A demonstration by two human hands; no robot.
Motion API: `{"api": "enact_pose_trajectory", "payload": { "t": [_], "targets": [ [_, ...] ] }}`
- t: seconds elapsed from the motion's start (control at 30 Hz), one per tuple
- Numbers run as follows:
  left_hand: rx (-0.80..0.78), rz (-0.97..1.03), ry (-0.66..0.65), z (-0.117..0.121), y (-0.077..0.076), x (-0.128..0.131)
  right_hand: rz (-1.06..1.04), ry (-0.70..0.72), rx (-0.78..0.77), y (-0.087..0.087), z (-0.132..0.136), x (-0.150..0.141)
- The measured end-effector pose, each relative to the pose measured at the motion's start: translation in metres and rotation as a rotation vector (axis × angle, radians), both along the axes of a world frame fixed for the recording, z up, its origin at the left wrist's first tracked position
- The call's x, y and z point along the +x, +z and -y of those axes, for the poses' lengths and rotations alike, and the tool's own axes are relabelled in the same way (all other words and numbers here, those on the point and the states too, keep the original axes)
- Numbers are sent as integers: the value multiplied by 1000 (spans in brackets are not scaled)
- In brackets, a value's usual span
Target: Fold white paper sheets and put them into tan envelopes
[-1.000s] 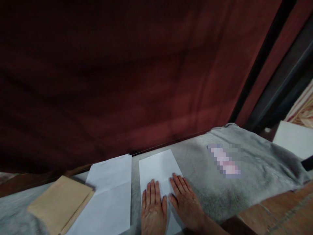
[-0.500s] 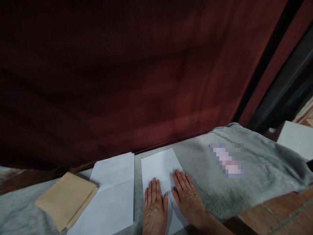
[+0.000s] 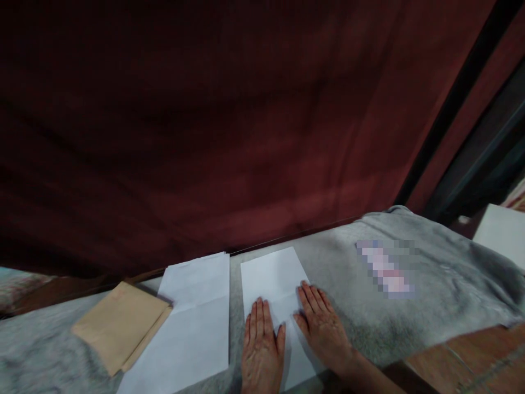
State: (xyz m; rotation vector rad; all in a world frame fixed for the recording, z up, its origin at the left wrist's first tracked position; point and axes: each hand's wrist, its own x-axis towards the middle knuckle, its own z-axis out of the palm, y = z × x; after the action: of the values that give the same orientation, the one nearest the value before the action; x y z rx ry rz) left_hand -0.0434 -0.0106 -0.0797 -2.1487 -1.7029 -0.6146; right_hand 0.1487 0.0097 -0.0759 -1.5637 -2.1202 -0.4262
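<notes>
"White sheet (image 3: 270, 273): how far along?"
"Lying on the grey cloth (image 3: 451, 312), crease already showing across. I'm resting left hand (image 3: 262, 350) and right hand (image 3: 324, 328) flat on it, fingers extended, gripping nothing."
"What's remaining?"
"Can't tell; a creased stack (image 3: 200, 323) is lying leftward."

Left hand (image 3: 261, 353) and right hand (image 3: 324, 325) flat on white sheet (image 3: 273, 273).

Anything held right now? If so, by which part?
Nothing held: the left grip and right grip lie open and flat on the white sheet, the right one over its right edge.
</notes>
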Motion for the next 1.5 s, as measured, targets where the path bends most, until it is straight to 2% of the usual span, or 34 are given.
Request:
{"api": "enact_pose_trajectory", "payload": {
  "t": [0.23,0.37,0.53,0.67,0.83,1.27,1.5],
  "targets": [
    [-57,29,31,5,7,0,-49,-64,8,-5,-2,5],
    [-99,1,27,9,18,8,-67,50,-55,0,1,-3],
    [-254,-15,-106,14,27,15,-62,211,-93,-3,8,-10],
    [-322,-37,-106,18,32,15,-37,212,-108,-7,8,-2],
    [-357,-56,-105,20,38,17,44,221,-88,-5,7,9],
    [-375,-95,-99,20,36,21,79,163,-68,-16,-1,25],
    [-359,-130,-101,22,35,24,75,140,-55,-13,-1,20]
  ]
}}
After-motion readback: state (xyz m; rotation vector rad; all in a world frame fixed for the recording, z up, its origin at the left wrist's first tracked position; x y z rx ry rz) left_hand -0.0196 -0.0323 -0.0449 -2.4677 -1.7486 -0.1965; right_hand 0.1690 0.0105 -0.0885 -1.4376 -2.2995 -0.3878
